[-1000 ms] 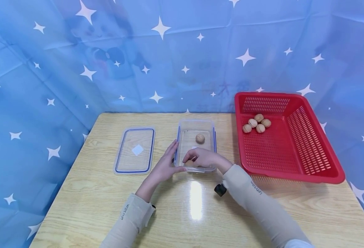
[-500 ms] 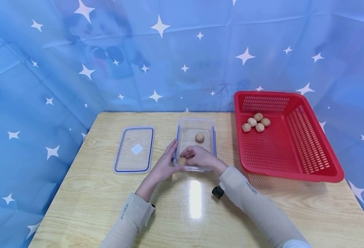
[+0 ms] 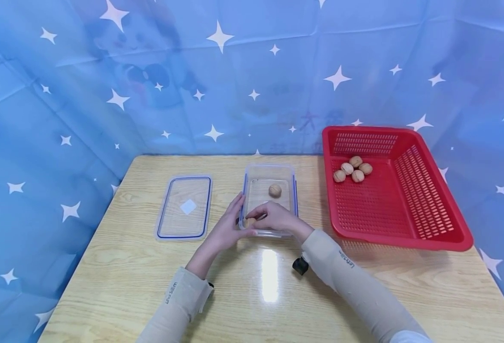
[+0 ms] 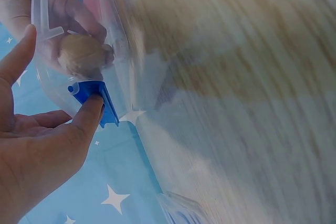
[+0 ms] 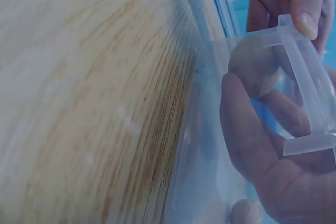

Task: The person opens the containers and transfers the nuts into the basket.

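Observation:
A clear plastic food box (image 3: 256,190) with blue side latches stands uncovered at mid-table. My left hand (image 3: 228,228) rests against its near left corner, long fingers extended along the left side and thumb at the front rim. In the left wrist view, a finger presses a blue latch (image 4: 97,98). Inside the box, my right hand (image 3: 277,218) pinches a walnut (image 5: 252,61) low in the near left corner; its fingers partly cover it from above. Another walnut (image 3: 275,190) lies farther back on the box floor.
A red perforated basket (image 3: 399,228) stands on the right, with several walnuts (image 3: 357,176) in its left part. To the left of the box, the clear lid (image 3: 187,224) with its blue seal lies flat on the wooden table (image 3: 123,286). A blue star-patterned curtain (image 3: 252,62) hangs behind.
My right hand has moved left inside the box, bringing the walnut from the front middle to the near left corner. The left hand has stayed at the box's corner.

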Demonstrator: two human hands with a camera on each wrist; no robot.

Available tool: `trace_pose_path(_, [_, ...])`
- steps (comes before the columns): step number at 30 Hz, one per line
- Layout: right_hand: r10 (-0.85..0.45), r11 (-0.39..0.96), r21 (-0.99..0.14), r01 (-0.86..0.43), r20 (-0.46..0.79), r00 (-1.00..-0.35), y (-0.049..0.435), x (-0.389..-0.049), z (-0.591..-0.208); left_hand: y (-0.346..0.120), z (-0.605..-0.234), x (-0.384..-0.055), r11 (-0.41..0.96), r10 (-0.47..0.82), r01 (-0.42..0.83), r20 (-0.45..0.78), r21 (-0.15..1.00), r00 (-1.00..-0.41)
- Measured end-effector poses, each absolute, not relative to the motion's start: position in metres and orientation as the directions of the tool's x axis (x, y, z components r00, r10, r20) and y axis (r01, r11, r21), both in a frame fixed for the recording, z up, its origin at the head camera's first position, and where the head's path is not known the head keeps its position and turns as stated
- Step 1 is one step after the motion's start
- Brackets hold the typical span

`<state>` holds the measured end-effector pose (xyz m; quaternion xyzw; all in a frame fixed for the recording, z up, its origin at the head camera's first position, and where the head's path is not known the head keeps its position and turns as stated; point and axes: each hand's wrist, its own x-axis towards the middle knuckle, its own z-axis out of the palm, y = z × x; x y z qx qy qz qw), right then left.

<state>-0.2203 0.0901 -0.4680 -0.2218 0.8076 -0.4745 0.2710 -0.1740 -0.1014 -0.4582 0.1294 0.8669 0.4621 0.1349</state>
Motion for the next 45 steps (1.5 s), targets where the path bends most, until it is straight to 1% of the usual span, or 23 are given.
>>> trace_pose_path(3, [-0.627,0.424,-0.901,-0.092,-0.219,-0.748,0.090,-0.221,-0.467,-0.102,-0.457,-0.174,0.542,0.346,0.101,-0.112,0.834,-0.932])
trace_pose_path(7, [-0.610,0.423,-0.903,-0.069,-0.228,-0.759,0.090,-0.221,-0.467,-0.101,-0.456,-0.173,0.540,0.345,0.102,-0.109,0.836,-0.932])
trace_pose_path(11, [-0.574,0.424,-0.904,-0.060,-0.216,-0.790,0.090,-0.219,-0.466,-0.101,-0.456,-0.174,0.541,0.343,0.096,-0.114,0.836,-0.932])
trace_pose_path(15, [-0.542,0.394,-0.918,-0.053,-0.185,-0.820,0.090,-0.216,-0.463,-0.100,-0.457,-0.174,0.539,0.345,0.098,-0.113,0.837,-0.932])
trace_pose_path(25, [-0.477,0.352,-0.931,-0.098,-0.088,-0.874,0.092,-0.216,-0.458,-0.101,-0.457,-0.174,0.521,0.344,0.085,-0.119,0.849,-0.931])
trace_pose_path(29, [-0.479,0.315,-0.939,-0.140,-0.029,-0.877,0.094,-0.218,-0.440,-0.100,-0.456,-0.174,0.500,0.353,0.081,-0.118,0.862,-0.928])
trace_pose_path(35, [-0.491,0.248,-0.941,-0.228,0.081,-0.867,0.102,-0.217,-0.399,-0.100,-0.457,-0.174,0.495,0.354,0.088,-0.108,0.864,-0.929])
trace_pose_path(41, [-0.460,0.216,-0.934,-0.284,0.160,-0.873,0.116,-0.218,-0.364,-0.101,-0.457,-0.175,0.520,0.341,0.089,-0.111,0.850,-0.934])
trace_pose_path(45, [-0.395,0.196,-0.929,-0.314,0.218,-0.892,0.133,-0.224,-0.349,-0.100,-0.459,-0.175,0.510,0.340,0.075,-0.121,0.857,-0.933])
